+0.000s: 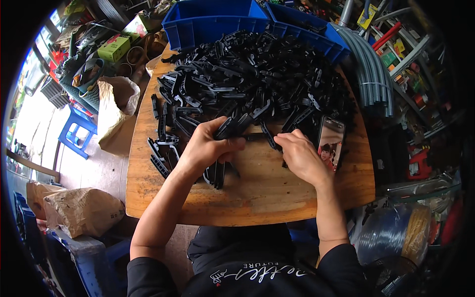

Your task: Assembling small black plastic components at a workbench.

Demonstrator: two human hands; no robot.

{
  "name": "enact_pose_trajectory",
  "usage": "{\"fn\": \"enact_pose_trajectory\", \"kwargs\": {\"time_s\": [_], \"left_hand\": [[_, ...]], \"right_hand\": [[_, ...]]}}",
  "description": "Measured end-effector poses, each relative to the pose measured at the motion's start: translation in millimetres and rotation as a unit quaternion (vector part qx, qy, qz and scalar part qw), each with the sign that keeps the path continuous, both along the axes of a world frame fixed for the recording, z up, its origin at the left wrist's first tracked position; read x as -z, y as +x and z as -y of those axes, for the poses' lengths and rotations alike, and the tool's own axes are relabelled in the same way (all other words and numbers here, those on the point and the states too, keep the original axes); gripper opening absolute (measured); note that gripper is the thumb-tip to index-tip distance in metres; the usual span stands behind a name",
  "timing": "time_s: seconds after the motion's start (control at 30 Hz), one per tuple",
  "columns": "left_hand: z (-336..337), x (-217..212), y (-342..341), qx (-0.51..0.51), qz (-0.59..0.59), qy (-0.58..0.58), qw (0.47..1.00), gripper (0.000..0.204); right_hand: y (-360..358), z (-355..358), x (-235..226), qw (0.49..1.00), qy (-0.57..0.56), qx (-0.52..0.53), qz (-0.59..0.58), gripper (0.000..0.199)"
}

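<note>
My left hand (204, 146) is closed around black plastic pieces (228, 126), with its thumb laid across toward the right. My right hand (303, 156) pinches the lower end of a slim black plastic piece (267, 134) between thumb and fingers. A dark bar-like part spans the gap between the two hands; whether it joins both pieces I cannot tell. Beyond my hands spreads a large heap of similar black plastic pieces (252, 67). Several more loose pieces (215, 174) lie under and beside my left wrist. Everything is on a wooden table (262, 203).
A phone (330, 141) with a lit screen lies right of my right hand. Two blue bins (217, 30) (316, 38) stand behind the heap. Grey tubes (371, 74) curve past the table's right side. Paper sacks (110, 116) (81, 210) and a blue stool (76, 132) stand left.
</note>
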State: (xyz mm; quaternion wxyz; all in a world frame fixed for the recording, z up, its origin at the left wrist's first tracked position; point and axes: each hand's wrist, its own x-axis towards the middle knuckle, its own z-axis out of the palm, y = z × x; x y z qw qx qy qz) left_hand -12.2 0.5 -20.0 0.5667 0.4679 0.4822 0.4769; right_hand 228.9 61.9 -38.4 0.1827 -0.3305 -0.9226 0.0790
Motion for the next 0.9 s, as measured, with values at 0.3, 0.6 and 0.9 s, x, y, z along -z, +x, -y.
{"fn": "enact_pose_trajectory", "kwargs": {"time_s": [0.3, 0.6, 0.9], "left_hand": [[-1, 2, 6, 0.006, 0.058, -0.056, 0.997, 0.017], [7, 4, 25, 0.009, 0.049, -0.051, 0.997, 0.017], [6, 4, 24, -0.018, -0.008, -0.044, 0.999, 0.012]], "right_hand": [[-9, -3, -10, 0.998, 0.03, -0.019, -0.059, 0.021], [-29, 31, -31, 0.822, -0.339, -0.017, -0.457, 0.025], [-18, 35, -23, 0.884, -0.34, 0.021, -0.322, 0.026]]}}
